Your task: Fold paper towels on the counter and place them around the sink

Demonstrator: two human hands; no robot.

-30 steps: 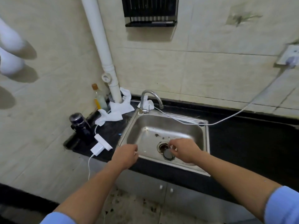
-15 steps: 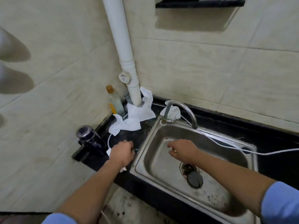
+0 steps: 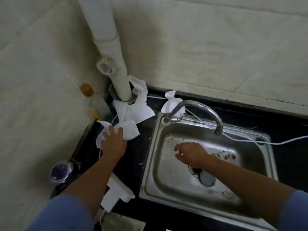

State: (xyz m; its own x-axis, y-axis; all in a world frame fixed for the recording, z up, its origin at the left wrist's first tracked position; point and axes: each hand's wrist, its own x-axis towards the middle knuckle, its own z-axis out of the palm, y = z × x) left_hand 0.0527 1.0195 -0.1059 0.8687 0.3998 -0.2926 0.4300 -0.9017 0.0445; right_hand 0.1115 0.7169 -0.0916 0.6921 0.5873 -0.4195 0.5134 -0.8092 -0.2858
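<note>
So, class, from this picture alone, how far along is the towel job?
Done, seemingly: a white towel sits behind the faucet. In hand: the left hand grips a crumpled towel on the counter; the right hand hovers open over the sink. Left: the heap by the pipe looks unfolded.

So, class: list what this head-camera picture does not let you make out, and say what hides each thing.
- Left hand grip on the paper towel: head view, the hand's own back hides it.
- Drain: head view, partly behind the right hand and wrist.
- Bottle label: head view, blurred.
- Pipe top: head view, cut off by the top edge.
</note>
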